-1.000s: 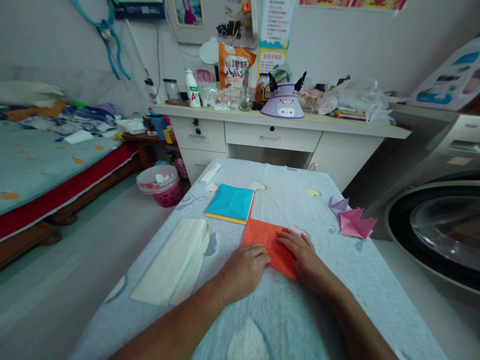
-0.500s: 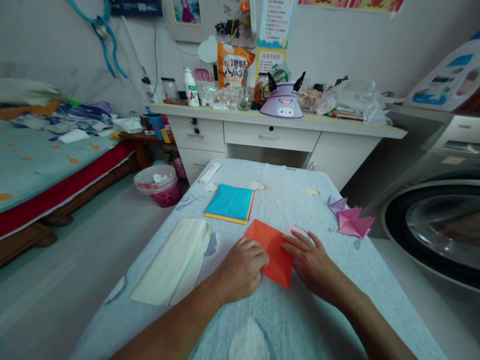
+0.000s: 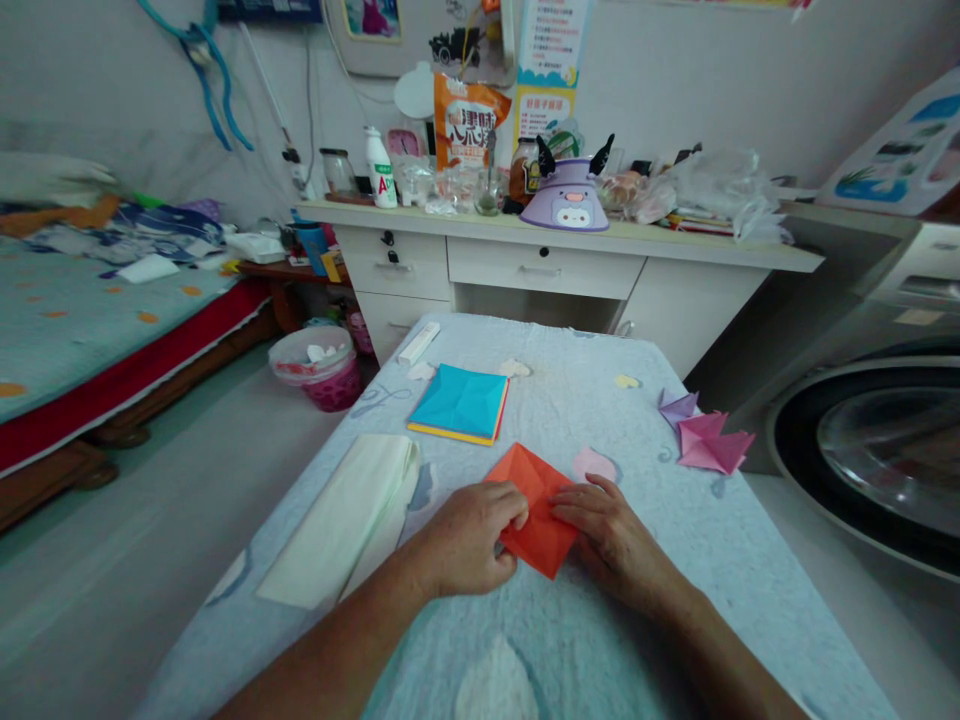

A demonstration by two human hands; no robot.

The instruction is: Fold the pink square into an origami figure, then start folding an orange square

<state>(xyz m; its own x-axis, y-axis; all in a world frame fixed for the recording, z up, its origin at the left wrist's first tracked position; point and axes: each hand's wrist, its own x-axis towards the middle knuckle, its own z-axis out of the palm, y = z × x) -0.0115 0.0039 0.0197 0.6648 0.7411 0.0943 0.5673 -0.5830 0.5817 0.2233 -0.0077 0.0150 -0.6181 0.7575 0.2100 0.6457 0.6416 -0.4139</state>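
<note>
A square of orange paper [image 3: 537, 520] with crease lines lies on the table with a corner towards me. My left hand [image 3: 478, 535] pinches its left side between curled fingers and thumb. On the opposite side my right hand [image 3: 611, 530] grips the right corner, fingertips over the top and thumb out of sight. Beyond the orange sheet is a stack of square paper [image 3: 460, 402], blue on top with yellow and red edges below. A folded pink paper shape [image 3: 714, 442] and a purple one [image 3: 678, 406] rest at the table's right edge.
A folded pale green cloth or paper [image 3: 346, 518] lies left of my hands. A white narrow box [image 3: 419, 343] sits at the far left of the cloth-covered table [image 3: 570, 350]. Past it stands a cluttered desk [image 3: 495, 228]; a washing machine [image 3: 885, 440] is close on the right.
The orange paper has turned slightly, its near corner swinging left. My right hand has moved a little left, its fingers drawing in over the paper's right corner and uncovering a pink patch on the cloth.
</note>
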